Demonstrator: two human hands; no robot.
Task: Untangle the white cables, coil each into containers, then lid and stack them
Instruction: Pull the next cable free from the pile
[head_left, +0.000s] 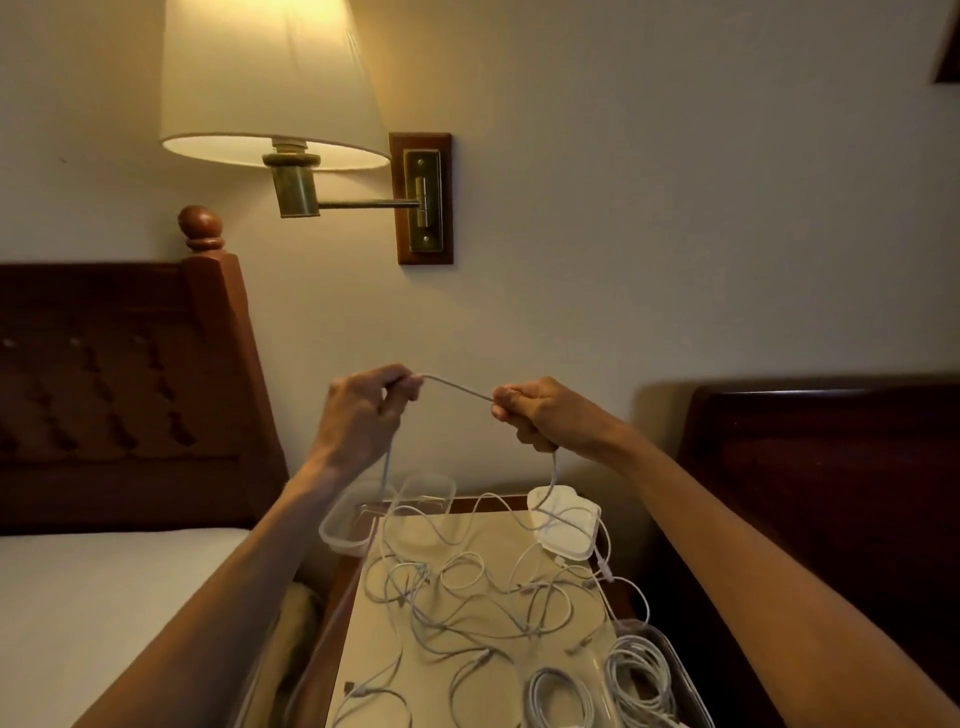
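Nearest to me, at the front right corner of the small wooden tabletop (467, 525), a clear plastic container (670, 670) already holds a coiled white cable (636, 675), and another neat white coil (558, 696) lies on the tabletop just beside it. Behind these sprawls the loose tangle of thin white cables (467, 587), looping over one another across the middle of the tabletop. At the far edge stand two empty clear plastic containers (426, 493), and to their right a small stack of white plastic lids (566, 525).

Above all that, both hands are raised. The left hand (363, 410) pinches one white cable strand (457, 387) between thumb and fingertips, and the right hand (540, 415) has its fingers curled tight round the same strand, a short length pulled taut between them. The cable's ends drop from each fist back into the tangle; which loops belong to it I cannot quite make out.

These cables look light, limp and smooth, likely to slide through a loose grip and to snag at crossings. I would hold close to a plug end and feed the length hand over hand, lifting rather than yanking.

Further off, a bed with a dark wooden headboard (130, 364) sits left, and a lit shaded wall lamp (275, 88) hangs above.
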